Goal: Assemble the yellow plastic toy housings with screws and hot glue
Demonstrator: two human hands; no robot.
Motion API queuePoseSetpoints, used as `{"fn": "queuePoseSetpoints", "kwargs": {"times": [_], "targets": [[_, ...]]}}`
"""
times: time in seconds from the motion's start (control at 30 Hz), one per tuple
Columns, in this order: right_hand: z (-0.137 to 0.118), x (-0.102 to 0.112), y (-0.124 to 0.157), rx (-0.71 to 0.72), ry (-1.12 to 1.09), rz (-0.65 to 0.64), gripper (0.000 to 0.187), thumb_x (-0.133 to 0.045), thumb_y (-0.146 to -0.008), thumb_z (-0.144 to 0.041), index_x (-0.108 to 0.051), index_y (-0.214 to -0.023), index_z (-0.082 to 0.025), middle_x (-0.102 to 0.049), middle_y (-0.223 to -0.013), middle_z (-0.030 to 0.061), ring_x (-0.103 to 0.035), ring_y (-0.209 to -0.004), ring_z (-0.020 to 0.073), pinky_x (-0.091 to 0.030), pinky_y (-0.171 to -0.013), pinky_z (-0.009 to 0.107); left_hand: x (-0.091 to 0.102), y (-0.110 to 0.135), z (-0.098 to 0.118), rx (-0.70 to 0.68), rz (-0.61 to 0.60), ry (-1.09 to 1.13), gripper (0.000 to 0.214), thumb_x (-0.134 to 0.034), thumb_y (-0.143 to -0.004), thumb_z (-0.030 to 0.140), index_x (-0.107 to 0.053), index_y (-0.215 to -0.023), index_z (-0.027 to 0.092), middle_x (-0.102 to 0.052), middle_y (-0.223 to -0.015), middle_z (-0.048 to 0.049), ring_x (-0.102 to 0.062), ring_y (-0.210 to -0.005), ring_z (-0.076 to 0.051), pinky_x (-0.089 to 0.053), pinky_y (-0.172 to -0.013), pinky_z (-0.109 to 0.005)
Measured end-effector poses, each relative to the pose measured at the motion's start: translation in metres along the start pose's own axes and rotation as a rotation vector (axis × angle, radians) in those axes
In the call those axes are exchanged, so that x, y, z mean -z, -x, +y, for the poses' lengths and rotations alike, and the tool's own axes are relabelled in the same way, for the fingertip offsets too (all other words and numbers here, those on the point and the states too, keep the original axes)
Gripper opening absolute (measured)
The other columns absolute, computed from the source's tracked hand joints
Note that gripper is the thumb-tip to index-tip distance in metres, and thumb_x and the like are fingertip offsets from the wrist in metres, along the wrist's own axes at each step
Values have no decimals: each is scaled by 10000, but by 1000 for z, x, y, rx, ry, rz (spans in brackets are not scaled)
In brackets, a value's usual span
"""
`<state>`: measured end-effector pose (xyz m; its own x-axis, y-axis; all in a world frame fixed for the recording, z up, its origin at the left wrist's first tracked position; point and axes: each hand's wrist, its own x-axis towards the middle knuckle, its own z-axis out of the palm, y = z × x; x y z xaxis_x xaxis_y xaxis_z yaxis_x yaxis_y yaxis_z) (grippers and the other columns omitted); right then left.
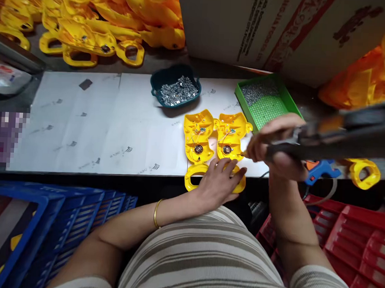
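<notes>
Two yellow shell halves are set side by side at the front edge of the white work surface, the left shell and the right shell, both with their hollow sides up, presumably so that the boards, wires and round speakers inside are left exposed. The loop handles are pointed towards the body, and over them the left hand is laid: palm down, fingers spread and only lightly bent, nothing closed inside them, most of the right shell's handle covered. By that, it seems, the piece is steadied. And on the other side, a dark tool is gripped by the right hand, fingers wrapped round it, the forearm raised almost straight ahead from the elbow. The tool is carried out past the frame's right edge, and the fingertips are brought close to the lower right rim of the right shell; whether contact is made there cannot be told through the blur. The left forearm, meanwhile, is slanted across the front of the body, a bangle worn near the wrist. Small metal pieces are kept just behind the shells, in a dark teal tub and a green tray, likely for an easy reach.
</notes>
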<state>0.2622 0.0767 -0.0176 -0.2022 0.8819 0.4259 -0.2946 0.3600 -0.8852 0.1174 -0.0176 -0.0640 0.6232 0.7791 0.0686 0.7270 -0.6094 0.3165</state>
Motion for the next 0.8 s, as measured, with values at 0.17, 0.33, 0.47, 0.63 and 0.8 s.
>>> {"fn": "queuePoseSetpoints", "kwargs": {"times": [0.17, 0.33, 0.47, 0.63, 0.8], "targets": [[-33, 12, 15, 38, -75, -81, 274, -624, -769, -351, -687, -1015, -247, -528, -498, -26, -484, -347, 136, -436, -330, 304, 22, -3, -36, -58, 226, 60, 439, -581, -879, 549, -659, -1143, 208, -657, -1153, -90, -555, -1034, -233, -457, -857, -399], [-32, 22, 31, 61, -55, -10, 262, -578, -792, -361, -664, -1009, -241, -501, -507, -31, -459, -365, 136, -411, -332, 317, 71, -34, -155, 429, 492, -67, 276, -501, -952, 318, -733, -1010, 181, -680, -923, -81, -556, -940, -220, -452, -824, -368], [-27, 14, 37, 70, -59, 26, 273, -599, -769, -363, -672, -989, -217, -518, -523, -20, -476, -370, 144, -415, -331, 327, 90, -65, -225, 517, 146, -6, 334, -633, -855, 289, -707, -1159, 173, -720, -983, -106, -616, -963, -261, -433, -874, -358], [-17, 4, 45, 1, -53, 113, 273, -606, -741, -339, -662, -973, -207, -522, -529, -13, -496, -394, 153, -409, -357, 320, 78, -81, -243, 540, 65, 95, 243, -711, -795, 273, -767, -1010, 175, -753, -990, -96, -674, -932, -252, -463, -788, -289], [-14, -3, 50, -20, -89, 118, 290, -592, -734, -344, -660, -972, -193, -518, -539, -11, -499, -404, 150, -399, -361, 312, 76, -81, -245, 571, 155, 132, 177, -696, -816, 265, -785, -937, 170, -761, -957, -84, -684, -898, -238, -477, -783, -293]]}}
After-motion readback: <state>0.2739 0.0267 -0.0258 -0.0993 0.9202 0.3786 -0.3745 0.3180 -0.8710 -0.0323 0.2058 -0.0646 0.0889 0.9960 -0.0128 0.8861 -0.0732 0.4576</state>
